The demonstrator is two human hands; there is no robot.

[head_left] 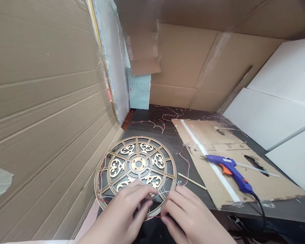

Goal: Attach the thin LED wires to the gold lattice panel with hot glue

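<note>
A round gold lattice disc (138,165) with scrollwork cut-outs lies at the near edge of the dark table. Thin red and white wire (100,179) runs along its left rim and across its lower part. Over the disc's lower edge, my left hand (129,208) is closed, thumb and index finger curled near each other beside the wire. Just right of it, my right hand (181,211) has its fingers folded around the red wire at the disc's lower right rim. The left fingertips are partly hidden, and the wire between them is hard to make out.
A blue hot glue gun (228,167) rests on a cardboard sheet (205,135) to the right, its black cord (262,206) dropping over the edge. A thin wooden stick (192,181) lies beside the disc. Loose wires (155,124) are scattered behind. Cardboard walls (53,101) stand around.
</note>
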